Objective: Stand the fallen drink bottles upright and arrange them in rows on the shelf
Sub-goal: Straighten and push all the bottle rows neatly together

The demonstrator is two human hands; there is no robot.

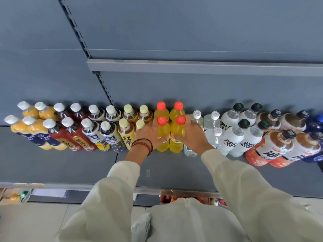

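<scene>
Evidently little was left: the left hand (150,135) gripped the left yellow bottle (163,131), the right hand (191,136) the right yellow bottle (178,131), both upright on the shelf (70,165). The other bottles (90,135) stood in two rows; the cropped far right perhaps hid stragglers.

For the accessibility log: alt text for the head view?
A person's left hand grips the left front yellow bottle and the right hand the right front yellow bottle, both red-capped and upright on a grey shelf. Two rows of other upright bottles stand on either side.
</scene>
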